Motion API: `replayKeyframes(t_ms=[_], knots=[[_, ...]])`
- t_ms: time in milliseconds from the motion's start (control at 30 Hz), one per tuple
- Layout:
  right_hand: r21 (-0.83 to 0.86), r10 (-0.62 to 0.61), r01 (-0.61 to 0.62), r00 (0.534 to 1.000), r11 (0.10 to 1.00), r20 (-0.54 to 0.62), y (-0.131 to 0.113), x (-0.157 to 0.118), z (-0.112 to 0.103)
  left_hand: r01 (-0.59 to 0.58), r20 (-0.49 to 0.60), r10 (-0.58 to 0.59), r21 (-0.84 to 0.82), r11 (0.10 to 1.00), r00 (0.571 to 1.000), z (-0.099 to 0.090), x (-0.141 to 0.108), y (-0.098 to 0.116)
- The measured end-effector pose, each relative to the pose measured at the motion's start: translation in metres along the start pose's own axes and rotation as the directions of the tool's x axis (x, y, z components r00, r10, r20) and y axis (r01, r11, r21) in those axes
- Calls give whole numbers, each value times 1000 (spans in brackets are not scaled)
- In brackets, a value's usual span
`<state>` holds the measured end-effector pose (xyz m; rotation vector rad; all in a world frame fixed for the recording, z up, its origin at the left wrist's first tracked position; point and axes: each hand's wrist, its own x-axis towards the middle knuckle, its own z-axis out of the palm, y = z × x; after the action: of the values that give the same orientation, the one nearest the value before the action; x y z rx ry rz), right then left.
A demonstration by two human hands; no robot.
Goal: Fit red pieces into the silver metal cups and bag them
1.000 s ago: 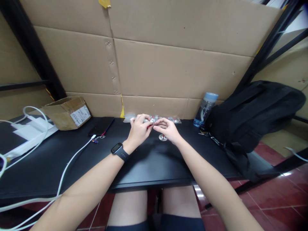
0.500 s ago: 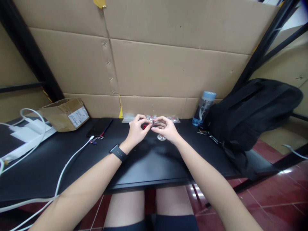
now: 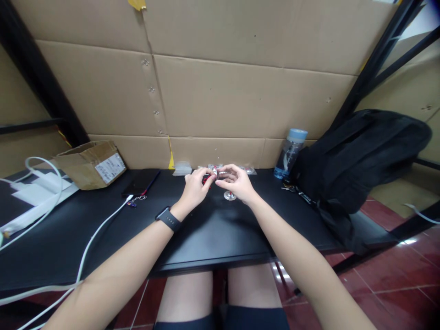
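Note:
Over the black table, both hands meet fingertip to fingertip at a small shiny piece; its kind is too small to make out. My left hand, below a dark watch, pinches it from the left with thumb and index finger. From the right, my right hand holds it with curled fingers and thumb. Just under the right hand lies a small clear round disc with red in it. Something red shows behind the left fingers, partly hidden. Small clear plastic bags lie behind the hands.
Left are an open cardboard box, a dark flat object, white adapters and a white cable running under the left forearm. Right are a water bottle, keys and a black backpack. A cardboard wall closes the back.
The camera view has shifted slightly. My left fingers have curled in a little more at the small piece; both hands stay in nearly the same place.

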<state>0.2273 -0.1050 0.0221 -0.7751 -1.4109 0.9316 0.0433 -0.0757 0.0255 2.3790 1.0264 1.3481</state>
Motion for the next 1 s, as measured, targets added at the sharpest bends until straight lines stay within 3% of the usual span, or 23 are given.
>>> replayKeyframes(t_ms=[367, 667, 1000], knots=[[-4, 30, -30, 999, 1000, -10, -3, 0, -4, 29, -110, -56, -238, 971, 992, 1, -1, -3], [15, 11, -11, 1000, 1000, 21, -1, -1, 0, -18, -68, 12, -100, 995, 998, -1, 0, -1], [-29, 44, -44, 999, 999, 27, 3, 0, 1, 2, -74, -3, -15, 1000, 997, -2, -1, 1]])
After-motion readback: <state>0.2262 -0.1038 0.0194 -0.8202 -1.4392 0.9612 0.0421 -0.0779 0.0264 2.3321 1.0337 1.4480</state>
